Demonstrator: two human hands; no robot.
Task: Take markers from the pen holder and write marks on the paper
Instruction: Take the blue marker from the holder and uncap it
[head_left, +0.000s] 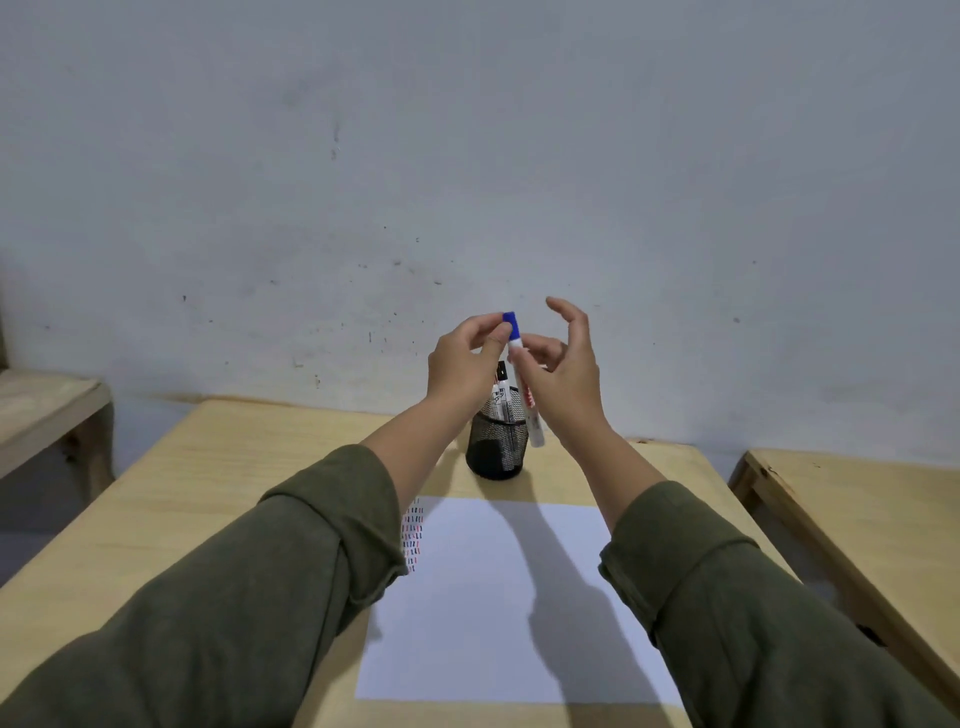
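Note:
A white marker with a blue cap (529, 410) is held upright above the black mesh pen holder (493, 452). My right hand (563, 374) grips its barrel. My left hand (465, 364) pinches the blue cap at the top. In the holder stands a black-capped marker (501, 397), partly hidden behind my left hand. In front of the holder lies a white sheet of paper (483, 597) with rows of short blue, black and red marks along its left edge.
The wooden table (208, 509) carries the holder and paper. A second wooden table (857, 519) stands to the right, and a wooden bench (47, 410) to the left. A grey wall rises behind.

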